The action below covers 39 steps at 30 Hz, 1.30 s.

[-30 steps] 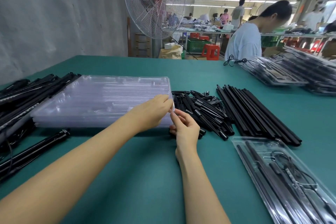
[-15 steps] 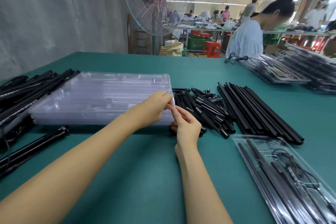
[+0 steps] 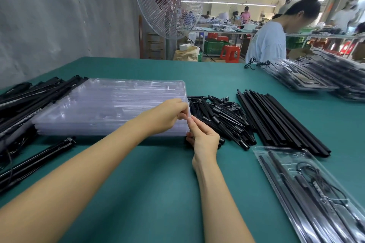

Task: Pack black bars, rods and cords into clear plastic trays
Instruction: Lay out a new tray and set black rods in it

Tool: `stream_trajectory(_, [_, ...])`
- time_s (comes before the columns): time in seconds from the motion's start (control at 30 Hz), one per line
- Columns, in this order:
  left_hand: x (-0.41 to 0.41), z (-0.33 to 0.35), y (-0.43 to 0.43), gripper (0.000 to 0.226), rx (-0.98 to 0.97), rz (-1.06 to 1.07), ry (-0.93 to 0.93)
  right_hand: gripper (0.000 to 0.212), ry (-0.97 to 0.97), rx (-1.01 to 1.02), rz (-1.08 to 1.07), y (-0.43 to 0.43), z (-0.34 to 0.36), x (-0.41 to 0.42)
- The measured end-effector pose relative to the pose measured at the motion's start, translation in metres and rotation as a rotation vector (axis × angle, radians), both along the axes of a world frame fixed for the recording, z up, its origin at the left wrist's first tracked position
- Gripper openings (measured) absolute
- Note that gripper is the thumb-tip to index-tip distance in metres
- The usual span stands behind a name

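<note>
A stack of clear plastic trays (image 3: 110, 108) lies on the green table (image 3: 158, 193). My left hand (image 3: 167, 114) pinches the stack's near right corner from above. My right hand (image 3: 203, 138) pinches the same corner edge from below and the right. Beside them lies a pile of short black rods (image 3: 221, 116), then a row of long black bars (image 3: 276, 120). A filled clear tray (image 3: 316, 193) with bars and a cord sits at the lower right.
More black bars (image 3: 29, 100) lie along the left edge, with one long piece (image 3: 35, 162) in front of the stack. Packed trays (image 3: 316, 77) are piled at the far right, with a loose cord (image 3: 254, 64). A large fan (image 3: 167, 0) and a person stand beyond the table.
Both hands stay at the stack's corner. The fingers have shifted slightly along the tray edge, and the corner looks lifted a little.
</note>
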State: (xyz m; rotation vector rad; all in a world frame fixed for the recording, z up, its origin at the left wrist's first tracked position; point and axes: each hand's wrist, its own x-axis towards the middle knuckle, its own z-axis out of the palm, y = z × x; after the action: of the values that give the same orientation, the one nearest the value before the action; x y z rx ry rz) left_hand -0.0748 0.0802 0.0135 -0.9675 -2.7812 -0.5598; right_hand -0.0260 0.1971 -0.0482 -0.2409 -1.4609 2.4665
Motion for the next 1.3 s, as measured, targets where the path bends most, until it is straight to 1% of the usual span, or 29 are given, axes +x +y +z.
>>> stream_trajectory(0.17, [0.001, 0.0, -0.001, 0.03, 0.008, -0.002, -0.005, 0.013, -0.004, 0.003, 0.005, 0.001, 0.001, 0.001])
stream_trajectory(0.3, [0.004, 0.001, -0.004, 0.018, 0.073, -0.019, -0.005, 0.01, -0.008, 0.004, 0.003, 0.001, 0.001, 0.001])
stream_trajectory(0.4, [0.005, 0.002, -0.006, 0.016, 0.101, -0.018, -0.001, 0.011, -0.011, 0.003, 0.003, 0.0, 0.001, 0.001])
stream_trajectory(0.7, [0.006, 0.003, -0.008, 0.018, 0.111, -0.011, -0.003, 0.012, -0.015, 0.018, 0.009, 0.0, 0.0, 0.001])
stream_trajectory(0.8, [0.007, 0.004, -0.007, 0.018, 0.069, -0.001, -0.004, 0.012, -0.004, 0.031, -0.005, -0.001, 0.001, 0.001])
stream_trajectory(0.97, [0.005, 0.018, 0.0, 0.024, 0.035, 0.081, -0.047, 0.009, 0.043, 0.14, -0.064, -0.005, 0.001, 0.002])
stream_trajectory(1.07, [0.001, 0.03, 0.015, 0.033, -0.101, 0.135, -0.044, 0.004, 0.046, 0.159, -0.082, -0.007, 0.003, 0.003])
stream_trajectory(1.13, [-0.003, 0.036, 0.026, 0.033, -0.188, 0.187, -0.118, 0.011, 0.037, 0.193, -0.091, -0.009, 0.003, 0.003])
stream_trajectory(1.2, [-0.006, 0.043, 0.034, 0.026, -0.233, 0.23, -0.254, 0.007, 0.043, 0.242, -0.09, -0.011, 0.004, 0.004])
stream_trajectory(1.3, [-0.01, 0.054, 0.04, 0.018, -0.244, 0.26, -0.433, 0.006, 0.054, 0.304, -0.098, -0.013, 0.004, 0.004])
